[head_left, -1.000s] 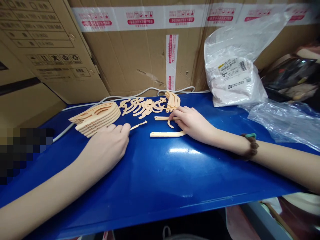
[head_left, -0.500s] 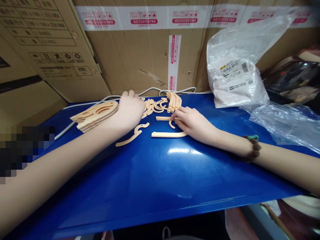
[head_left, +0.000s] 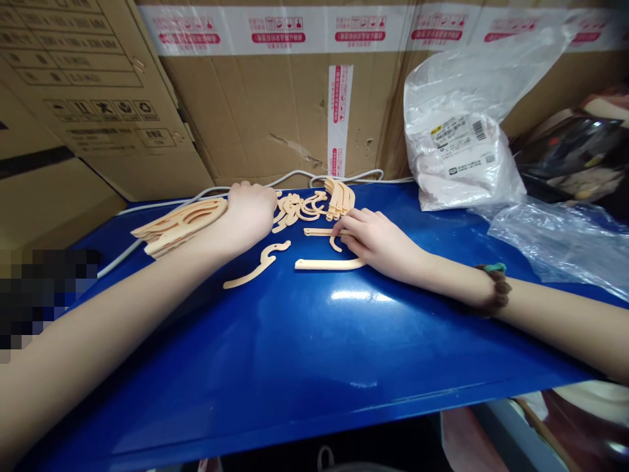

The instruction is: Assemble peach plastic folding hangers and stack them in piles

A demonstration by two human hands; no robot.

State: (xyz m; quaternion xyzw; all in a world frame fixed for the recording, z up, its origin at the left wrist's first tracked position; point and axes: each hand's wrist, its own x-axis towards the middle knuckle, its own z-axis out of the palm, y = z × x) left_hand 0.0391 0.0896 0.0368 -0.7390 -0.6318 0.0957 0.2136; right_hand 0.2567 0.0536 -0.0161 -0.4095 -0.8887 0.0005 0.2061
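My right hand (head_left: pixel 378 239) is closed over flat pale wooden pieces on the blue table. A thin straight piece (head_left: pixel 317 232) and a small hooked piece (head_left: pixel 336 244) come out from under its fingertips. A longer strip (head_left: pixel 327 265) runs beneath the hand. My left hand (head_left: pixel 251 208) is curled with its knuckles up, between a stack of wooden pieces (head_left: pixel 179 224) and a loose pile of curved pieces (head_left: pixel 295 210). Its fingertips are hidden, and so is whatever they grip. A single curved piece with a hooked end (head_left: pixel 258 263) lies in front of it.
Behind the right hand stands a bundle of curved wooden pieces (head_left: pixel 341 198). Cardboard boxes (head_left: pixel 246 118) wall the back and left. A white cable (head_left: pixel 295 174) runs along the table's rear. A plastic bag (head_left: pixel 459 157) and clear film (head_left: pixel 560 239) are at the right.
My left hand has turned slightly and its knuckles have lowered, staying by the loose pile. The right hand keeps its place on the pieces. The whole view has shifted slightly.
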